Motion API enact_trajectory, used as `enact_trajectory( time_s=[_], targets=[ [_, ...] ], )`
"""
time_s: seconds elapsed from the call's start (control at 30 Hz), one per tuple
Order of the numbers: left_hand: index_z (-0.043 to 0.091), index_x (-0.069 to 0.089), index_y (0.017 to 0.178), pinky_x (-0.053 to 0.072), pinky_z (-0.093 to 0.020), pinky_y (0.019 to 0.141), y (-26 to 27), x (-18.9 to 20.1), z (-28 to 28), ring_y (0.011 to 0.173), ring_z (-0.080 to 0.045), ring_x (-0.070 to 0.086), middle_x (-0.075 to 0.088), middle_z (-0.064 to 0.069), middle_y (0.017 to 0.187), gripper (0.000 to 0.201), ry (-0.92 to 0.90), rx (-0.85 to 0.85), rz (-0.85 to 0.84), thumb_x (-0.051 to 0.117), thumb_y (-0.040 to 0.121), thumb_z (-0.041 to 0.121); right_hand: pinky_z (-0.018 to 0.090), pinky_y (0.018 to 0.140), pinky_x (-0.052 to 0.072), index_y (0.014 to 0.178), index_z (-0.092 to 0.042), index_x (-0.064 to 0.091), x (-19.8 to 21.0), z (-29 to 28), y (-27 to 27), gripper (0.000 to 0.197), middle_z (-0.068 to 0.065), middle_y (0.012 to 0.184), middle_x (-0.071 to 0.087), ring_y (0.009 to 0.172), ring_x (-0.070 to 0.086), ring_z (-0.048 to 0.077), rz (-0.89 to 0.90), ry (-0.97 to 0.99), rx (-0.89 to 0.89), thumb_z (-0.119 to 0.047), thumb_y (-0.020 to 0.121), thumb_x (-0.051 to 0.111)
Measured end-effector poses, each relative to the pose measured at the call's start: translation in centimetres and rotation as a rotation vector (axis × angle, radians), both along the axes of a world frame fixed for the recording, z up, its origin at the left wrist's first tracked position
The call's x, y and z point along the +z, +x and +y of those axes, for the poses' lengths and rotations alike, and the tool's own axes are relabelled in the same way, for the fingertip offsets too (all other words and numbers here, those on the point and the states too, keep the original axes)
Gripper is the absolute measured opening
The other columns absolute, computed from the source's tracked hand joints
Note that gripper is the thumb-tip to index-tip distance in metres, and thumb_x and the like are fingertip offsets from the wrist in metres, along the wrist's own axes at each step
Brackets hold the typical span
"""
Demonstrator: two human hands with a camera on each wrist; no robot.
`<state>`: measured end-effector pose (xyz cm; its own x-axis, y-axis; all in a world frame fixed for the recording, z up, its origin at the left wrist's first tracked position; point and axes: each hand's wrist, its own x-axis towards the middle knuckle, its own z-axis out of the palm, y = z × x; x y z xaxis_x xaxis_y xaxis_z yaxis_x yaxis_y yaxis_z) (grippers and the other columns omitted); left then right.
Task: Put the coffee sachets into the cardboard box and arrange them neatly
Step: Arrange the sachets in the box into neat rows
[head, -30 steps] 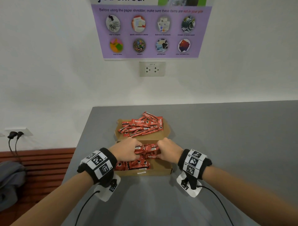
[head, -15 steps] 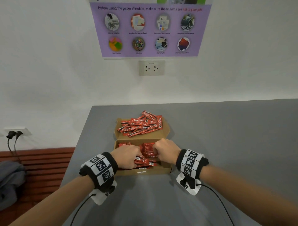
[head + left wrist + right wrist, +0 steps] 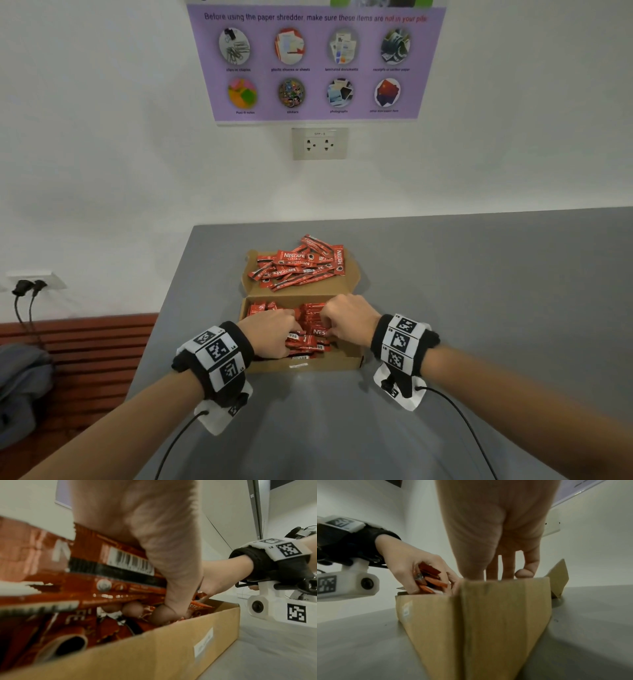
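Observation:
An open cardboard box (image 3: 308, 366) sits on the grey table, its lid (image 3: 352, 277) folded flat behind it. A loose pile of red coffee sachets (image 3: 301, 265) lies on the lid. More sachets (image 3: 310, 337) fill the box. My left hand (image 3: 287, 339) and right hand (image 3: 330, 329) are both inside the box, fingers curled down on one bundle of sachets between them. In the left wrist view the left hand (image 3: 154, 540) grips sachets (image 3: 102, 574) above the box wall (image 3: 154, 653). The right wrist view has the right hand's fingers (image 3: 508, 566) dipping behind the box wall (image 3: 488, 622), tips hidden.
The table (image 3: 479, 308) ends at a left edge close to the box. A white wall stands behind, with a socket (image 3: 319, 144) and a purple poster (image 3: 315, 65). A wooden bench (image 3: 78, 342) with grey cloth lies low at the left.
Both hands have sunk lower into the box with the sachet bundle and shifted slightly toward its back wall. The pile on the lid has not moved.

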<state>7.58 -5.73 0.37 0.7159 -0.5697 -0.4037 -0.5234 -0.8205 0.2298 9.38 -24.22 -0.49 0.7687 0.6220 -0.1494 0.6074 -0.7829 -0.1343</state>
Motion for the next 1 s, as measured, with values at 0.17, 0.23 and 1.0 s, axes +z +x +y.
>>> enact_trajectory(
  time_s=[0.17,0.23,1.0],
  targets=[
    [0.013,0.065,0.101,0.043,-0.024,0.079,0.1,0.0,0.2,0.095,-0.018,0.057,0.057,-0.002,0.112,0.019,-0.011,-0.007,0.009,0.055,0.087,0.021,0.037,0.071,0.052,0.084,-0.007,0.065,0.1,0.3,0.2,0.005,0.008,0.090,0.066,0.084,0.061,0.025,-0.035,-0.062,0.067,-0.008,0.084,0.060],
    [0.013,0.065,0.100,0.044,-0.025,0.079,0.2,0.0,0.2,0.095,-0.019,0.057,0.057,-0.002,0.111,0.018,-0.009,-0.010,0.002,0.055,0.087,0.021,0.035,0.066,0.049,0.083,-0.006,0.063,0.0,0.5,0.2,0.008,0.007,0.089,0.064,0.083,0.060,0.025,-0.049,-0.065,0.088,-0.004,0.083,0.056],
    [0.022,0.062,0.103,0.047,-0.032,0.085,0.6,0.8,0.4,0.094,-0.015,0.057,0.053,0.003,0.109,0.019,-0.122,0.138,-0.050,0.060,0.085,0.027,0.032,0.071,0.044,0.102,-0.013,0.058,0.4,-0.3,0.9,0.037,0.004,0.101,0.065,0.092,0.059,0.022,0.025,-0.047,0.078,-0.036,0.077,0.072]
  ],
)
